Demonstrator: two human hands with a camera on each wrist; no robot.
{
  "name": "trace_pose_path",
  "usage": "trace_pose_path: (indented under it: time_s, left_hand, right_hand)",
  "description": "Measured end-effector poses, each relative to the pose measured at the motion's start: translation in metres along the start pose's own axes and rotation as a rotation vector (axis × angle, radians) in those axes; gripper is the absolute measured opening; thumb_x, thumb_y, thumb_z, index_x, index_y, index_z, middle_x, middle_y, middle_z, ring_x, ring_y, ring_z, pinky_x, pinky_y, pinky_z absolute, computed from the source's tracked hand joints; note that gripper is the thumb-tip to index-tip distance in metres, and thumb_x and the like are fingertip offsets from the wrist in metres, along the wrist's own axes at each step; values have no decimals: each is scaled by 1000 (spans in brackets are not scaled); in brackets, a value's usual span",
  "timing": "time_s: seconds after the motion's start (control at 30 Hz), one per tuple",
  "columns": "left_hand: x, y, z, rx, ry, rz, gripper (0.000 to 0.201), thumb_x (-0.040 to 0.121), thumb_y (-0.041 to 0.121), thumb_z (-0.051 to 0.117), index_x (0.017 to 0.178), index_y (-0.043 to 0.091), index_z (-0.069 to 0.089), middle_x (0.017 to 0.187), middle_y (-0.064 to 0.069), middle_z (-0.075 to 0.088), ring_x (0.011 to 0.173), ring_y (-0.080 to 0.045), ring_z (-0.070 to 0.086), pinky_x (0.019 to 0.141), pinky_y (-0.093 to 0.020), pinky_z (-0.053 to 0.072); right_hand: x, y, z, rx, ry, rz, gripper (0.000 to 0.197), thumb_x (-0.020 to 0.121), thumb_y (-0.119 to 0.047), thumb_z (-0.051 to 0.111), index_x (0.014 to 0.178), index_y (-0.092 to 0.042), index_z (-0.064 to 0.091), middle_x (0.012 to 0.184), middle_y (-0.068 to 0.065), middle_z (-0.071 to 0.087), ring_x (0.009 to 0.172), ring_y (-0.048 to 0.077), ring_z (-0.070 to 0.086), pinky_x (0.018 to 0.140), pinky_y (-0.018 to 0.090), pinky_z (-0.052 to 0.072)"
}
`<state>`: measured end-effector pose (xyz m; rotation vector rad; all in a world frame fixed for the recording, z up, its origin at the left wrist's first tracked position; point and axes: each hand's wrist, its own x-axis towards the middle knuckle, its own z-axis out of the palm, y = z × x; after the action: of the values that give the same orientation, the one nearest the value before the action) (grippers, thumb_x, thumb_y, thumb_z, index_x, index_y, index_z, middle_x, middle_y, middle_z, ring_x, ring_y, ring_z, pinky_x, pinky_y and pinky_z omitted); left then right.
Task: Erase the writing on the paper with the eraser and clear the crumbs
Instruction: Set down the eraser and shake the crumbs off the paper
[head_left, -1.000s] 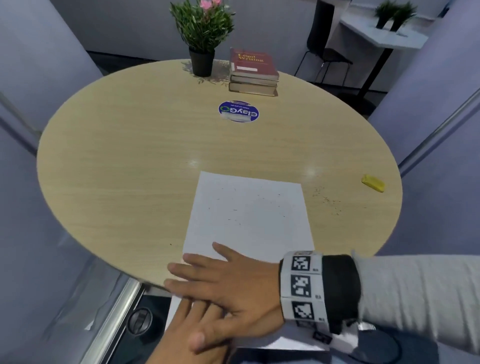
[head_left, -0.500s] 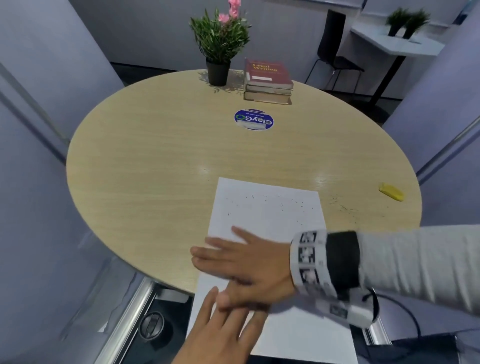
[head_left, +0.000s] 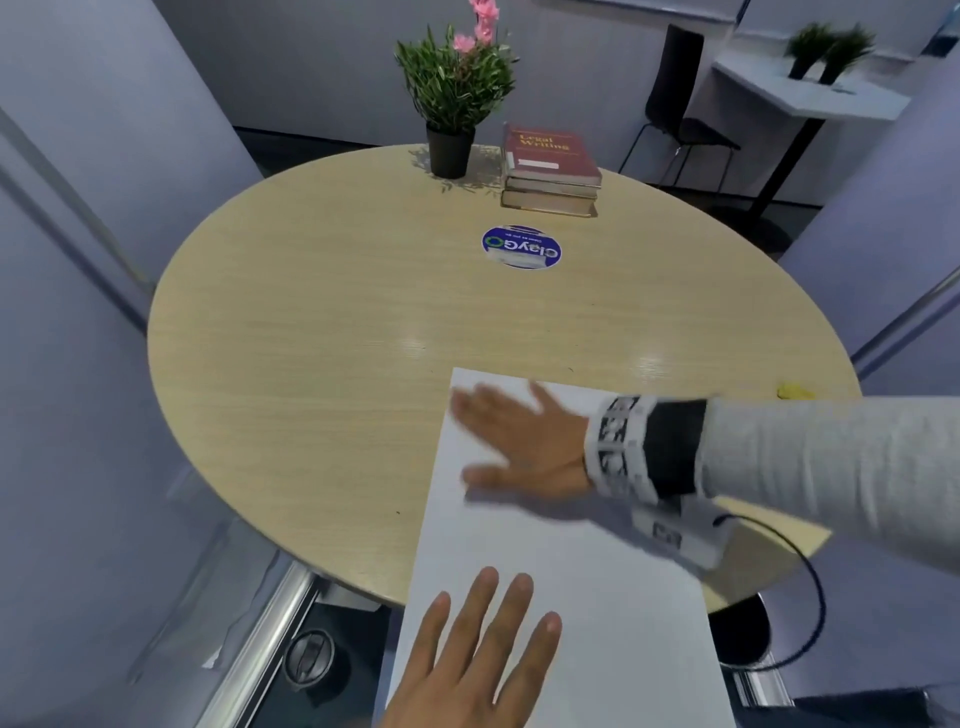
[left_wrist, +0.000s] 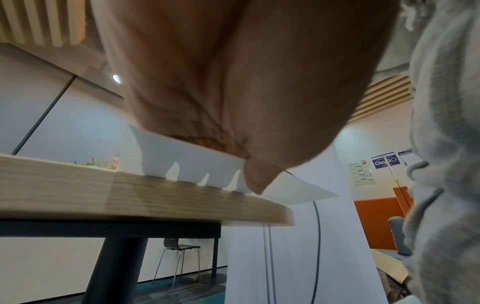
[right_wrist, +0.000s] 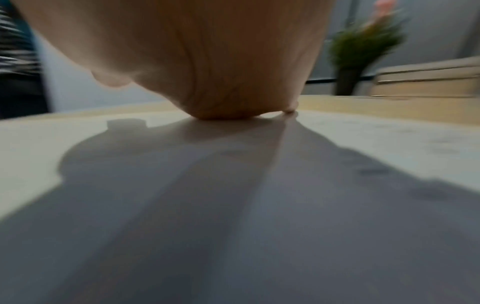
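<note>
From the head view, the paper (head_left: 561, 571) is lying at the round table's (head_left: 311, 364) six-o'clock edge, its near part hanging out past the rim. The right hand (head_left: 524, 441) is lying flat on the sheet's far end, fingers straight and spread, pointing toward nine o'clock, blurred. The left hand (head_left: 478, 660) is resting on the overhanging near part, fingers straight and slightly apart, pointing toward twelve o'clock. The yellow eraser (head_left: 795, 391) is sitting near the rim at three o'clock, well apart from both hands and partly hidden behind the grey sleeve (head_left: 831, 467). At twelve o'clock a potted plant (head_left: 457, 98) is standing just beside a stack of books (head_left: 553, 169), with a round blue sticker (head_left: 521, 247) nearer the centre.

From the left wrist view, the left palm (left_wrist: 233, 82) is filling the upper frame, pressing on the paper (left_wrist: 197, 162) where it is jutting beyond the table edge (left_wrist: 155, 199); finger shadows are showing through the sheet.

From the right wrist view, the right palm (right_wrist: 207, 61) is touching the paper (right_wrist: 233, 205); the fingers themselves are hidden, and the plant (right_wrist: 363, 47) is smeared at one o'clock.
</note>
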<state>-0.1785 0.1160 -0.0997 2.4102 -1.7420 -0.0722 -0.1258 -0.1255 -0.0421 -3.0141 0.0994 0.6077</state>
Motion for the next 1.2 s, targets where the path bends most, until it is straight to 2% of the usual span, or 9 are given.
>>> trace_pose_path:
  time_s: [0.1,0.17,0.27,0.43,0.63,0.83,0.97,1.07,1.2]
  left_hand:
    - [5,1,-2,-1,49,8,70,92,75,18,131,27,51,131,-1,65,119,-27,63,91,-48,52]
    - [10,-1,-1,-22,87,12,62,95,69,20,130,28,51,132,0,62,122,-27,60,100,-44,45]
    - [12,-1,4,-11,110,18,53,100,60,21,129,29,51,134,0,61,117,-26,64,104,-44,41]
    - [11,-1,-1,-40,112,26,65,95,71,17,129,28,52,131,0,65,117,-26,64,95,-46,51]
    - [13,-3,-1,-31,142,30,44,103,49,19,119,29,55,124,4,69,108,-25,69,81,-51,54]
    - [15,-2,-4,-21,51,16,71,91,77,15,129,30,53,128,2,67,111,-29,67,97,-43,36]
    - [18,-3,-4,-23,54,6,67,93,75,17,127,31,54,126,2,68,108,-29,69,93,-45,49]
    - [18,-2,-3,-42,41,-10,64,93,73,19,126,31,55,125,2,69,108,-29,69,92,-42,35]
    - [17,-1,-3,-93,10,-19,71,89,80,18,127,32,54,129,2,66,120,-30,62,112,-40,22]
  right_hand:
    - [12,33,-11,62,42,261,102,70,-87,3,149,-25,-14,156,-12,-19,143,4,-15,116,49,-11]
    - [5,15,-11,-19,20,59,110,61,-90,-8,146,-22,-22,154,-7,-27,142,8,-23,113,51,-17]
    - [-19,-17,1,-3,-117,-224,90,75,-80,1,143,-28,-26,150,-14,-33,139,7,-30,108,48,-25]
    - [-27,48,-8,46,-44,233,109,56,-88,-12,146,-26,-21,152,-13,-28,143,6,-19,114,53,-14]
    - [-83,-10,9,-5,-238,-256,91,82,-75,16,143,-25,-28,148,-12,-39,135,4,-37,104,48,-30]
    - [-82,84,-4,3,-140,207,109,55,-92,-15,143,-28,-29,149,-13,-36,140,9,-29,112,57,-15]
    - [-98,52,1,-73,-151,16,108,60,-89,-13,143,-22,-29,145,-6,-44,136,11,-36,109,53,-24]
    - [-119,14,17,12,-231,-174,98,75,-81,12,142,-25,-30,145,-14,-43,133,5,-40,104,50,-30]
    - [-112,72,18,31,-129,117,97,67,-88,-3,142,-32,-29,147,-20,-38,134,3,-38,112,55,-18]
